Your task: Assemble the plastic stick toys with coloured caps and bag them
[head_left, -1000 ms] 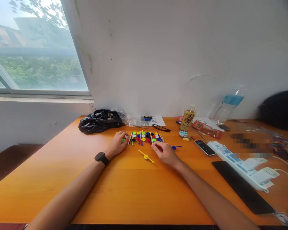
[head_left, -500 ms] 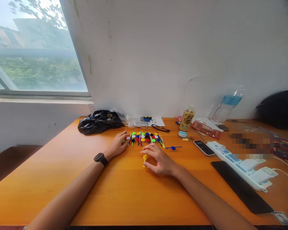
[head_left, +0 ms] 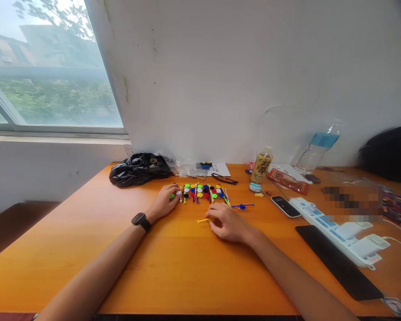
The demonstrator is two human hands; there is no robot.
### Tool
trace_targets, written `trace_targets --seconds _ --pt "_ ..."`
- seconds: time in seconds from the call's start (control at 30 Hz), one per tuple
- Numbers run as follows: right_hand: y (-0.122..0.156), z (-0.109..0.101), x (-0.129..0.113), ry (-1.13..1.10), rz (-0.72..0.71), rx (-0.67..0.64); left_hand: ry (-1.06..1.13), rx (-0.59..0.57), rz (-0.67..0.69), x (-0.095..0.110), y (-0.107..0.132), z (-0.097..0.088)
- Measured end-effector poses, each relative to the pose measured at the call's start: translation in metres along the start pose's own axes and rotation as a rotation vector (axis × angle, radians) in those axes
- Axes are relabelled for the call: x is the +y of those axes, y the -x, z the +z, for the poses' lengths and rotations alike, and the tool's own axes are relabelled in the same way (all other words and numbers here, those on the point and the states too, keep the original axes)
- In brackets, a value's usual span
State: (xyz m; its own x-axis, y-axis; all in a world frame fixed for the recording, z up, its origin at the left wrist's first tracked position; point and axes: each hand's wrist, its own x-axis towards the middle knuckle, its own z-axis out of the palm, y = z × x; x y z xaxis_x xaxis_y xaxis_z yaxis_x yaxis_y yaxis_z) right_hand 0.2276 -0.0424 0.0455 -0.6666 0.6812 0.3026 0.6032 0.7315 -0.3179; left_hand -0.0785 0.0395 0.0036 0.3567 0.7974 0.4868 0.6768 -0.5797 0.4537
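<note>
My right hand [head_left: 226,222], fingers curled, grips a yellow plastic stick piece [head_left: 203,220] just above or on the table. Its thin end sticks out to the left, while its round part is mostly hidden by my fingers. My left hand [head_left: 165,199] lies on the table with its fingers stretched out, at the left end of the rows of coloured discs [head_left: 200,195]. Thin coloured sticks [head_left: 195,193] stand between groups of these discs. A blue stick piece with a round middle [head_left: 242,207] lies to the right of the rows.
Behind the discs are a black plastic bag [head_left: 138,169], clear wrapping [head_left: 183,168] and black glasses [head_left: 223,179]. On the right stand a drink bottle [head_left: 262,165], a phone-like device [head_left: 285,206], a power strip [head_left: 324,225] and a black flat pad [head_left: 337,261].
The yellow stick piece has turned from pointing toward me to pointing left. My right hand has closed further around it and shifted slightly right. My left hand has stayed in place.
</note>
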Motion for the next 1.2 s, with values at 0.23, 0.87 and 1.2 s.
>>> trace_targets --seconds 0.23,0.87,1.2 --pt "0.010 -0.028 0.031 0.033 0.247 -0.125 -0.025 0.127 0.009 0.025 -0.001 -0.010" --pt "0.024 -0.073 0.049 0.254 0.519 -0.267 -0.055 -0.111 0.233 0.090 0.014 -0.003" --pt "0.017 -0.073 0.037 0.365 0.488 0.053 -0.297 0.087 -0.050 0.022 0.003 -0.005"
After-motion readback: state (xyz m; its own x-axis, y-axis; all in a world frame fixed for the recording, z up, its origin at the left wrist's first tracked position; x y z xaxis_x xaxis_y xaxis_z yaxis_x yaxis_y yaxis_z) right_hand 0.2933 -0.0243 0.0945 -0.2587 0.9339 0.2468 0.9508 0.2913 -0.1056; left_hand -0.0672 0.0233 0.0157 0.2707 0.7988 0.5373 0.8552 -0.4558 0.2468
